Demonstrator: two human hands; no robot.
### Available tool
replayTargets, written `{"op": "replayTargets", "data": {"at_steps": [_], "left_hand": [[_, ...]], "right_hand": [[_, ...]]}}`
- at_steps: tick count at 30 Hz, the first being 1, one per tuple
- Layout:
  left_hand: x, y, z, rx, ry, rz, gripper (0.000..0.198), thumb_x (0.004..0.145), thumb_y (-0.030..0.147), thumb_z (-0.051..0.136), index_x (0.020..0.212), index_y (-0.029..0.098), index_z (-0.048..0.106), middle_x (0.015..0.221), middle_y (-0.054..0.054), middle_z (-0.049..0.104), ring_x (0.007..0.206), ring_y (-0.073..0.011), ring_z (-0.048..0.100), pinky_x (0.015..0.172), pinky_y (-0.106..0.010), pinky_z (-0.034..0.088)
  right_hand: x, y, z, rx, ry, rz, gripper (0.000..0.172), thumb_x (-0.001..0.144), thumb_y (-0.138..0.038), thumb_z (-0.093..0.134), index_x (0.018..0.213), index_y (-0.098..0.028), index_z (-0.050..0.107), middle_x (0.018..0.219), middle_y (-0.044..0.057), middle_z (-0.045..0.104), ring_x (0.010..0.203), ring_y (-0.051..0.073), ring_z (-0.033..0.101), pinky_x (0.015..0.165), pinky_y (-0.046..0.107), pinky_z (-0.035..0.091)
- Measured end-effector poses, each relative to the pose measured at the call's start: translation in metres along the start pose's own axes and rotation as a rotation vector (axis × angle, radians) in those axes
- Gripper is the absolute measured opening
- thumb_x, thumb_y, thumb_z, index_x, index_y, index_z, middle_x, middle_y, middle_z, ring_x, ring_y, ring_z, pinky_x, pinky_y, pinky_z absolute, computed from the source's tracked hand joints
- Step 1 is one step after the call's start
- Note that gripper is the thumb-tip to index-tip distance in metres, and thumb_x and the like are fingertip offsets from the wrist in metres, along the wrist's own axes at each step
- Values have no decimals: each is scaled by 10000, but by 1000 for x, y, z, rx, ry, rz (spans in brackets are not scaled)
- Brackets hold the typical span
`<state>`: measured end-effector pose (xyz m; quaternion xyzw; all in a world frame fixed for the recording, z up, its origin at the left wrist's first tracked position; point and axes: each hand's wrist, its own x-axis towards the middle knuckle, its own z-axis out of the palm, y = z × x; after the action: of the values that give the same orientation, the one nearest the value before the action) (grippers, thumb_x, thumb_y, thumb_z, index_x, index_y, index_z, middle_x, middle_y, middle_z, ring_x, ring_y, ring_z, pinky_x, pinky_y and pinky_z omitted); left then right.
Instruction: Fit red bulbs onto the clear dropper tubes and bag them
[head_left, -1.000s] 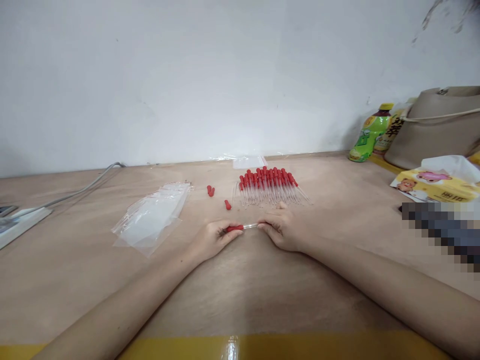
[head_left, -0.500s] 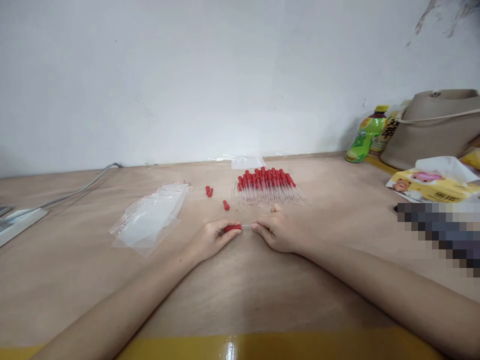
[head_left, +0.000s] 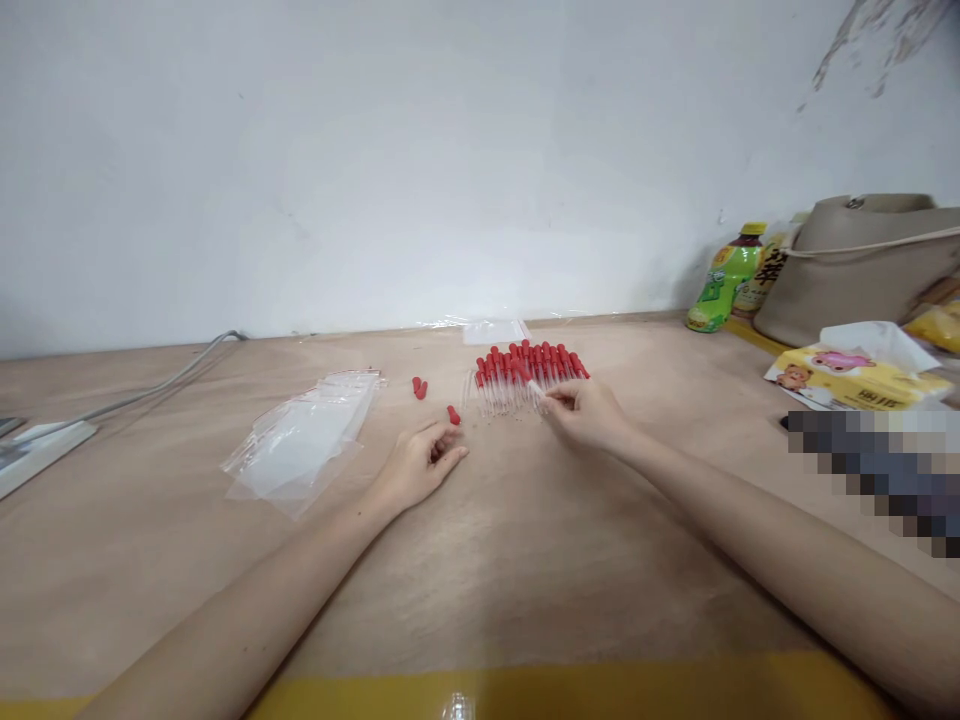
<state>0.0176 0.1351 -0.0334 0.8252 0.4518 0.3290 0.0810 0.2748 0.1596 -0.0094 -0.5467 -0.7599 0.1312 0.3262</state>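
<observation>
Between the fingertips of my right hand (head_left: 581, 412) is a dropper (head_left: 531, 383), a clear thin tube with a red rubber bulb, its bulb end pointing at the row. My right hand is shut on its tube, just in front of a row of droppers (head_left: 495, 375) lying side by side with red bulbs toward the wall. My left hand (head_left: 420, 465) rests on the table with fingers apart and nothing in it. Just beyond its fingertips lies a loose red rubber bulb (head_left: 454, 414). A pair of red bulbs (head_left: 419, 387) lies farther back.
Clear zip bags (head_left: 304, 440) lie fanned out at left. A grey cable (head_left: 172, 378) runs to a power strip (head_left: 45, 455). At right stand a green bottle (head_left: 726, 280), a beige bag (head_left: 862, 265) and a yellow tissue pack (head_left: 862, 375). Another clear bag (head_left: 495, 332) lies by the wall.
My left hand has let go of the dropper's red bulb and opened. My right hand has carried the dropper up and away to the row of droppers.
</observation>
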Motion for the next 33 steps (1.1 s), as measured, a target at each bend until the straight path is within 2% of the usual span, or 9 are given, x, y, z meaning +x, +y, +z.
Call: {"op": "replayTargets", "data": {"at_steps": [3,7,12,17,21,23,27,30,33], "left_hand": [[1,3,-2,-9,-42,-11,188,796,301,522,891,166,610,751,-22,585,618,-111,549,575,-235,470],[1,6,-3,-9,-49,-15,182,798,301,516,875,170,616,758,-24,579,627,-117,548,590,-245,467],[0,3,-3,-21,-48,-3,174,802,292,512,872,170,613,753,-24,578,630,-119,541,591,-249,455],[0,3,-3,-14,-52,-6,168,802,293,512,861,172,611,741,-16,573,624,-117,539,581,-241,444],[0,3,-2,-11,-59,-12,170,801,304,515,865,175,605,737,-13,567,620,-116,531,586,-242,439],[0,2,-2,-3,-45,-18,178,803,318,512,863,176,601,752,-14,570,635,-120,532,601,-246,439],[6,-7,-4,99,93,-42,179,831,304,461,811,172,579,764,-23,571,669,-141,528,635,-269,431],[15,-15,-4,168,182,-50,175,844,280,423,798,166,547,758,-35,555,715,-165,529,663,-290,429],[24,-19,-1,170,185,-42,179,845,306,420,844,162,526,802,-47,543,750,-172,534,684,-298,435]], "right_hand": [[21,6,2,70,62,211,223,736,-334,512,646,-178,644,620,15,621,602,144,542,550,234,377],[46,-1,15,10,161,325,231,702,-360,531,561,-196,612,641,26,631,661,173,568,573,251,374],[59,-10,32,-62,214,456,284,724,-406,484,588,-202,626,664,54,633,672,204,585,557,274,369],[56,-11,37,-119,170,409,245,705,-406,512,602,-218,630,700,49,642,735,223,586,584,289,370],[55,-8,36,-141,117,373,325,694,-503,508,581,-215,608,678,41,635,713,218,579,571,288,356],[54,-8,36,-161,129,355,352,695,-535,495,589,-216,599,677,35,632,700,215,574,563,287,346],[46,-17,41,-196,199,251,348,741,-525,456,659,-216,595,704,30,634,695,194,564,566,275,330],[39,-33,53,-216,151,109,315,770,-490,446,689,-222,590,733,19,640,686,178,563,569,269,330],[40,-50,69,-262,111,43,263,793,-430,437,751,-229,601,777,18,647,724,181,574,582,269,345]]}}
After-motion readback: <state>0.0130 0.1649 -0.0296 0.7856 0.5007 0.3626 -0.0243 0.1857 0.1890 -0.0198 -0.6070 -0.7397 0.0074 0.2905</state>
